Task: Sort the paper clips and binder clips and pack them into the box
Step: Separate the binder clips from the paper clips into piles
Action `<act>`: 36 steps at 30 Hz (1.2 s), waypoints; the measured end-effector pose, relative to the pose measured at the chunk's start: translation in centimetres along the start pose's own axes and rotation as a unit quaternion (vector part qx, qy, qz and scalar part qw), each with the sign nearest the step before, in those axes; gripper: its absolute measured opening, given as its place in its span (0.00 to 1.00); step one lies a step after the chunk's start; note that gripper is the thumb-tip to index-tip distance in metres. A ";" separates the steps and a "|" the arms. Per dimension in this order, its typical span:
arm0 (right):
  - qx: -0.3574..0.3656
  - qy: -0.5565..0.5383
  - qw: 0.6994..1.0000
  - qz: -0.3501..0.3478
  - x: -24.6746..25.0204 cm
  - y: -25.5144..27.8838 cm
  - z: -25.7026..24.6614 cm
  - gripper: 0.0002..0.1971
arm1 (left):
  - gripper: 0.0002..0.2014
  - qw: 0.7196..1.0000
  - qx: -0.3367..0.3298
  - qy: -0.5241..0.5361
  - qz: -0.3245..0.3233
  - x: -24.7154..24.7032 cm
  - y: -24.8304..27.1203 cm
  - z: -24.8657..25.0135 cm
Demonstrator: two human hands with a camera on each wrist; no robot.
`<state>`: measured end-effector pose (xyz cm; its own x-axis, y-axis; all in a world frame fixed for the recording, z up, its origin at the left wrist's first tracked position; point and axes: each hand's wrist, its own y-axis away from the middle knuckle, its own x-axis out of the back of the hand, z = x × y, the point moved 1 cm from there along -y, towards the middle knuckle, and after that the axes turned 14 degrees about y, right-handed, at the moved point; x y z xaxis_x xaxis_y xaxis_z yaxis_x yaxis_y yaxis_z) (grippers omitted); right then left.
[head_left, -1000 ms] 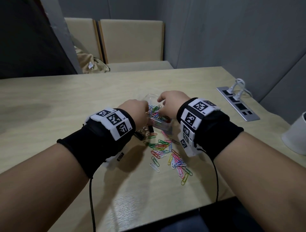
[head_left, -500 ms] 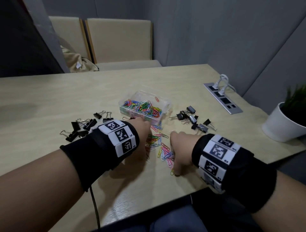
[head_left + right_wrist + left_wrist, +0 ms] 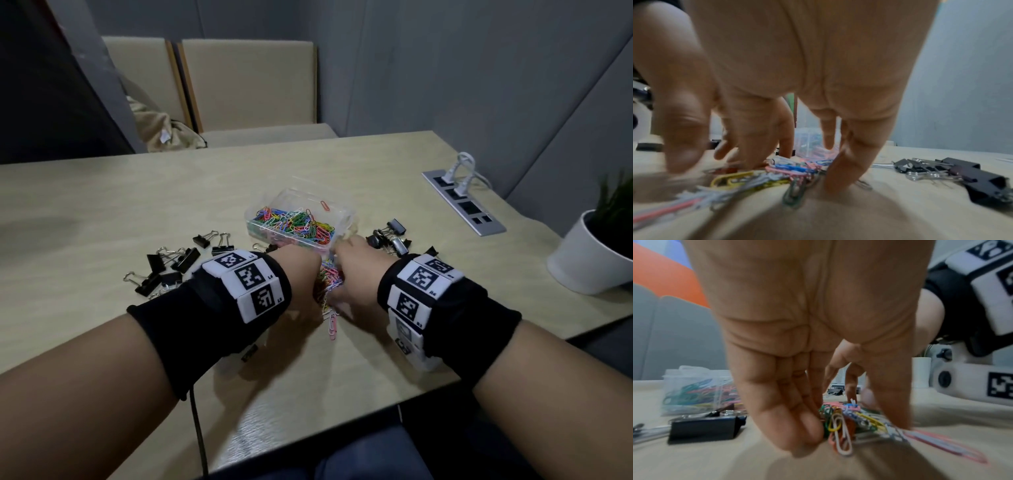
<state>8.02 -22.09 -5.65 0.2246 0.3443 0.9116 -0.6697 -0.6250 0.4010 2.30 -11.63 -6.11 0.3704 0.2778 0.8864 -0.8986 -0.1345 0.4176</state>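
Clear plastic box [image 3: 346,214] holds coloured paper clips [image 3: 294,224].

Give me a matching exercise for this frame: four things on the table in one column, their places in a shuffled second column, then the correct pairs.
1. clear box
2. loose paper clips
3. potted plant
4. socket strip

a. far right table edge
b. between the left hand and right hand
c. recessed in the table, back right
d. table centre, beyond the hands

Pairs: 1-d, 2-b, 3-a, 4-c

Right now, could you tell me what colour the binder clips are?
Black with silver wire handles; the binder clips show best in the head view.
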 end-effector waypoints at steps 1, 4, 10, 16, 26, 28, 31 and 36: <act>0.015 0.011 1.000 -0.002 -0.2 0.0 0.0 0.48 | 0.28 1.000 0.003 -0.007 -0.005 -0.1 0.0 0.1; 0.036 0.024 0.999 0.012 -0.7 -0.2 -0.2 0.42 | 0.19 0.999 -0.005 -0.048 0.003 -0.3 -0.4 0.5; 0.078 0.055 0.993 0.076 0.4 0.2 -0.3 0.25 | 0.11 0.998 -0.028 -0.056 0.023 0.2 -1.2 0.7; 0.037 0.033 0.998 0.046 1.1 -0.4 0.2 0.16 | 0.16 0.999 0.015 -0.028 0.023 0.9 -1.4 0.2; -0.018 -0.170 0.979 0.108 4.5 -1.0 1.7 0.03 | 0.10 0.986 0.015 0.096 0.137 5.5 -0.6 -2.6; -0.024 -0.184 0.974 0.130 5.4 -1.8 1.4 0.05 | 0.09 0.980 0.023 0.106 0.167 6.4 -0.8 -3.3; -0.027 -0.167 0.976 0.139 6.4 -3.6 0.4 0.08 | 0.12 0.975 0.040 0.117 0.183 6.8 -1.7 -4.2; -0.040 -0.158 0.978 0.128 7.3 -6.5 -0.2 0.13 | 0.19 0.966 0.056 0.144 0.207 6.6 -3.2 -5.8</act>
<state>13.93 -15.37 -1.60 0.2419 -0.0576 0.9686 -0.7830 -0.6012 0.1598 6.21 -3.91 -2.75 -0.1100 0.4287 0.8967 -0.9191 -0.3874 0.0725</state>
